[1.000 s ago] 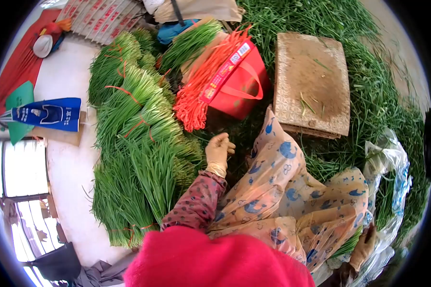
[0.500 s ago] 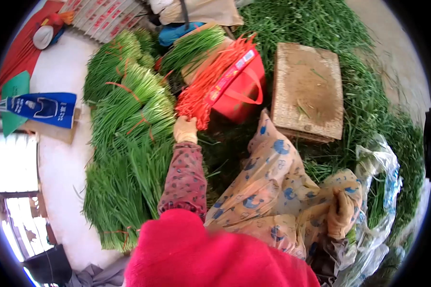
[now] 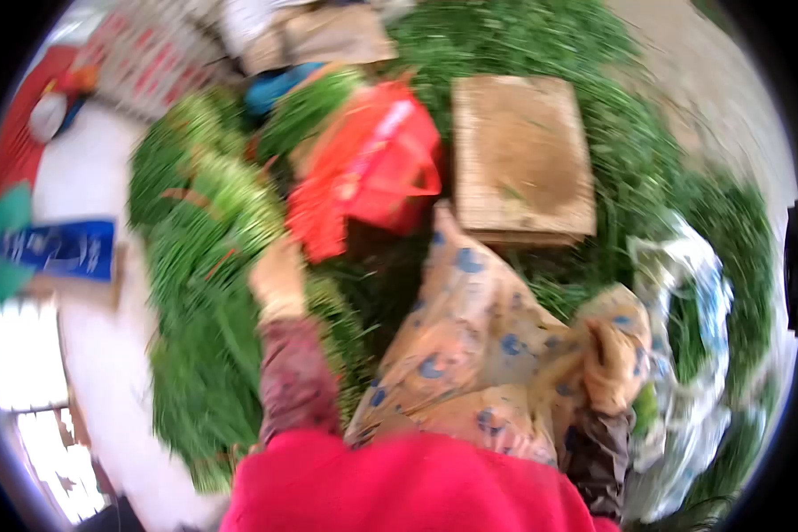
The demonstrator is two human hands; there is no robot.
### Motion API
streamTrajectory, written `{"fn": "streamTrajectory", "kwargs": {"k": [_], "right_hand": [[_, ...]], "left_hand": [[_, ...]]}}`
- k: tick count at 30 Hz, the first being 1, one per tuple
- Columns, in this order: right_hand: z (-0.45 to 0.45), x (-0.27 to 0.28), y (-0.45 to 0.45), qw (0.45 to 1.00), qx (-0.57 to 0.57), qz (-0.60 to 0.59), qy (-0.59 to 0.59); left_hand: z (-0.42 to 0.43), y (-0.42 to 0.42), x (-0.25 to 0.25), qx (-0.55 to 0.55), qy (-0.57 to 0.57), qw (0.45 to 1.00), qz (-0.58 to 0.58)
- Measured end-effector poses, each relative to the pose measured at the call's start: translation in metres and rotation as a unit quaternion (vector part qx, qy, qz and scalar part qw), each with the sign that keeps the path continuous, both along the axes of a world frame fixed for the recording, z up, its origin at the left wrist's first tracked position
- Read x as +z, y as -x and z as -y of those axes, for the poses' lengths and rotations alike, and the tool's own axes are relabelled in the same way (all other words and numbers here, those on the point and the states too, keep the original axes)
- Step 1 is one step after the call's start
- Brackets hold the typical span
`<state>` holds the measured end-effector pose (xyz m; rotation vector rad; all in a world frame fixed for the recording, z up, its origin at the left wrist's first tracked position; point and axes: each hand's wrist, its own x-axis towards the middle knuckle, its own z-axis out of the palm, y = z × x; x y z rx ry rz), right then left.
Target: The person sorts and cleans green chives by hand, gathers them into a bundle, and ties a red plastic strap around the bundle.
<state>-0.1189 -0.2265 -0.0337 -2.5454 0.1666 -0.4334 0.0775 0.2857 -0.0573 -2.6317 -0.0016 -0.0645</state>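
My left hand (image 3: pixel 277 277), in a light glove and smeared by motion, is over the bundled long green stalks (image 3: pixel 213 301), close to the lower ends of the red ties (image 3: pixel 324 217). Whether its fingers hold anything is unclear. The ties hang over the side of a red bag (image 3: pixel 399 168) with a loop handle. On the right, my gloved right hand (image 3: pixel 610 368) rests against the beige apron (image 3: pixel 470 355) with blue prints, over what looks like my knee. A gap shows between its thumb and fingers, and nothing is visible in it.
A worn rectangular block or stack of boards (image 3: pixel 523 160) lies beyond the apron. Loose greens (image 3: pixel 629 160) spread behind and right of it. Clear plastic wrap (image 3: pixel 683 310) lies at the right. A blue printed packet (image 3: pixel 66 250) is at the left on the pale floor (image 3: pixel 106 355).
My left hand has moved away from the red ties, left and nearer to me, over the green bundles. The whole view has shifted and blurred. My right hand stays on the apron.
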Motion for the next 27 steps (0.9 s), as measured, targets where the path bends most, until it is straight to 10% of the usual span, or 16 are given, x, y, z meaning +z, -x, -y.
{"fn": "streamTrajectory", "kwargs": {"k": [1, 4, 5, 7, 11, 13, 19, 27], "right_hand": [[0.005, -0.003, 0.004, 1.000, 0.014, -0.018, -0.013], [0.018, -0.016, 0.017, 0.984, 0.009, -0.122, -0.133], [0.021, -0.016, 0.011, 0.986, 0.030, -0.121, -0.111], [0.025, -0.016, 0.006, 0.992, 0.040, -0.088, -0.081], [0.024, -0.023, 0.011, 0.991, 0.041, -0.106, -0.066], [0.023, -0.028, 0.013, 0.995, 0.031, -0.050, -0.078], [0.102, -0.037, 0.045, 0.926, -0.286, 0.087, -0.231], [0.303, -0.157, 0.130, 0.710, -0.535, -0.457, 0.004]], "left_hand": [[-0.057, 0.000, -0.036, -0.150, -0.284, 0.947, 0.027], [-0.006, 0.014, 0.063, -0.119, -0.383, 0.916, 0.005], [-0.018, -0.003, 0.068, -0.125, 0.015, 0.982, 0.143], [0.065, -0.015, 0.121, -0.038, 0.349, 0.919, 0.178], [0.151, -0.068, 0.122, -0.323, 0.460, 0.821, 0.104], [0.228, -0.081, 0.112, -0.294, 0.510, 0.807, 0.052], [0.364, -0.164, -0.015, -0.361, 0.440, 0.815, -0.110], [0.414, -0.224, -0.163, -0.310, 0.256, 0.903, -0.151]]}}
